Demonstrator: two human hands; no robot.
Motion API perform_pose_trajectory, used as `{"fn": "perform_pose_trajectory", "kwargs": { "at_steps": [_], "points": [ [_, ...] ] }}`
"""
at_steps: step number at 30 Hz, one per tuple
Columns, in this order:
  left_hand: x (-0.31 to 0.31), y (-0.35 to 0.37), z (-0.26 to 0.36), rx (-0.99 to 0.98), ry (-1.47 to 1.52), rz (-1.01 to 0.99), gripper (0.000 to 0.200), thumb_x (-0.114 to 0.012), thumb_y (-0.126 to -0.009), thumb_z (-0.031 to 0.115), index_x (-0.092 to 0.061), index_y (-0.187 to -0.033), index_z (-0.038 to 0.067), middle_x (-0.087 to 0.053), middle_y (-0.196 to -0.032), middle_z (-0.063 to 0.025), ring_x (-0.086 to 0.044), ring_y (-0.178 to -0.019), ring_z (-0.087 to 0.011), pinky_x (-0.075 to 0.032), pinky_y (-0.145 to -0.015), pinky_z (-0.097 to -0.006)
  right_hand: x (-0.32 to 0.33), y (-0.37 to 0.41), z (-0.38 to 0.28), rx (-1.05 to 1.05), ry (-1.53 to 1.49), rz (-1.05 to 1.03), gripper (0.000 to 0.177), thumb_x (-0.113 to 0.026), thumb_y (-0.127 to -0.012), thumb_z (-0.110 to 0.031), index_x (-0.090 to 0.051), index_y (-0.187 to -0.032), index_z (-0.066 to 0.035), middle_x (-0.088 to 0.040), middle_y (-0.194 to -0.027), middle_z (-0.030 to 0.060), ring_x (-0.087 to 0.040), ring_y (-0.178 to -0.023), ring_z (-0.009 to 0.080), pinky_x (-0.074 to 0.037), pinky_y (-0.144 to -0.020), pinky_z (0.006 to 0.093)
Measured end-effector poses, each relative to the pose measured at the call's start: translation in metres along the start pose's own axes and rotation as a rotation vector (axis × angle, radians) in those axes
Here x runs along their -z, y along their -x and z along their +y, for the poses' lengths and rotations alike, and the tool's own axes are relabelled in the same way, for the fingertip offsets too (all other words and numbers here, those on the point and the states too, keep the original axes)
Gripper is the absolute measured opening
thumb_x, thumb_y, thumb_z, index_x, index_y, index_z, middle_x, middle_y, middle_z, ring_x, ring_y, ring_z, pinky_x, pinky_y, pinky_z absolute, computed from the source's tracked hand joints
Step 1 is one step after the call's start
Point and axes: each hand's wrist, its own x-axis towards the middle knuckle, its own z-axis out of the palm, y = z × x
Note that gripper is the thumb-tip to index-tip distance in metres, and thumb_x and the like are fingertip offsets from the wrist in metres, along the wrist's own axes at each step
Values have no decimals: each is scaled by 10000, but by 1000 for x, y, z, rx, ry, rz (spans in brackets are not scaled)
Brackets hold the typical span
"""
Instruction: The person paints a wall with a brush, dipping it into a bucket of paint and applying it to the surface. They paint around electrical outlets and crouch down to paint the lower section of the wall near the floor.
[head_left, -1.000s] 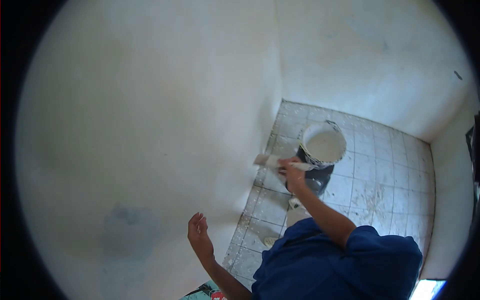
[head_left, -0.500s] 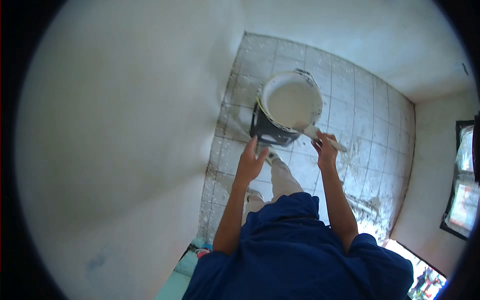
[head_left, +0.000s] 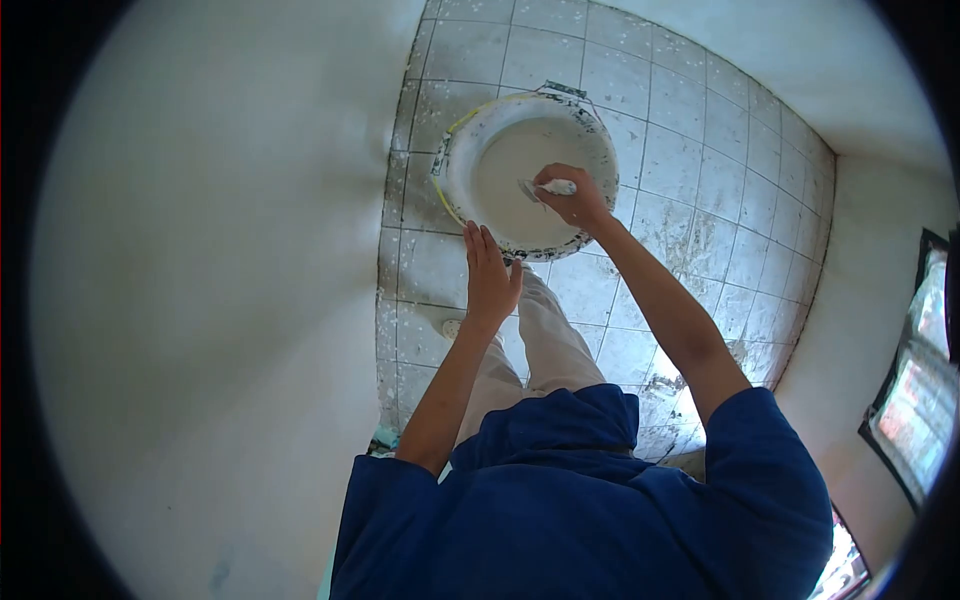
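A white bucket point(head_left: 455, 165) of pale paint stands on the tiled floor below me. My right hand point(head_left: 575, 200) is over the bucket's opening, closed around the handle of a paintbrush point(head_left: 548, 187) whose bristles point down into the paint. My left hand point(head_left: 488, 275) is flat with fingers together, reaching to the bucket's near rim and holding nothing. My legs in light trousers and my blue shirt fill the lower middle of the view.
A white painted wall point(head_left: 200, 300) fills the left side and meets the paint-spattered floor tiles point(head_left: 700, 150). Another white wall runs along the top right. A window point(head_left: 915, 400) is at the far right edge.
The view has tilted down over the bucket. My right hand has carried the brush from the wall's base to over the paint. My left hand has come forward to the bucket's rim.
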Motion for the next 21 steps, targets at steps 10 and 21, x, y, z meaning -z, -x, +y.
{"fn": "perform_pose_trajectory", "kwargs": {
  "at_steps": [10,21],
  "points": [
    [10,1,-7,50,8,-17,704,-562,-832,145,-195,-1368,-128,-125,-1472,-280,-122,-1383,-398,-213,-1092,-498,-38,-48,51,-294,62,-459,151,-710,-719,-93,-637,-846,-56,-629,-759,21,-573,-676,116,-464,-631,280],
    [15,1,1,74,-49,-37,713,-558,-820,138,-188,-1365,-137,-116,-1473,-280,-118,-1385,-388,-206,-1105,-452,26,23,-23,-62,301,-98,61,-674,-790,-127,-668,-818,-73,-638,-862,71,-626,-785,205,-479,-707,296]
  ]
}}
